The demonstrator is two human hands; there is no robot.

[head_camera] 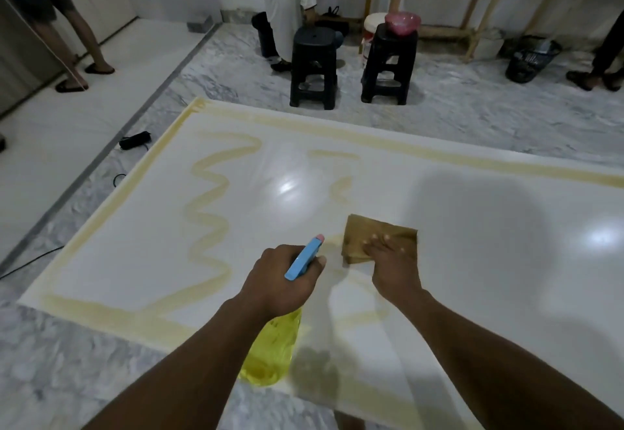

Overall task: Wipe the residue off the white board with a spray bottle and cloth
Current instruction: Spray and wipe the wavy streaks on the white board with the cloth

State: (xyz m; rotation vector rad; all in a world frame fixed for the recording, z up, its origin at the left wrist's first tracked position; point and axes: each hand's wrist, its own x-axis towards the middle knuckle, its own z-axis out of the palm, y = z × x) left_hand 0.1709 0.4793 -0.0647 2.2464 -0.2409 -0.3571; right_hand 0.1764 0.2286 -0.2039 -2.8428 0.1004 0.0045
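A large glossy white board [472, 227] lies flat on the floor. Yellowish residue [206, 217] runs in a wavy streak down its left part and as a band along its edges. My left hand [280, 281] grips a spray bottle [270, 348] with a yellow body and a blue trigger head with a pink nozzle, held above the board's near edge. My right hand [391, 260] presses flat on a folded brown cloth [374, 237] that rests on the board near its middle.
Two black plastic stools [314, 68] stand beyond the board, one with a pink bowl [401, 24] on top. A person in a white shirt [287, 0] crouches behind them. Other people's legs stand at far left and far right. A black cable [135, 141] lies left of the board.
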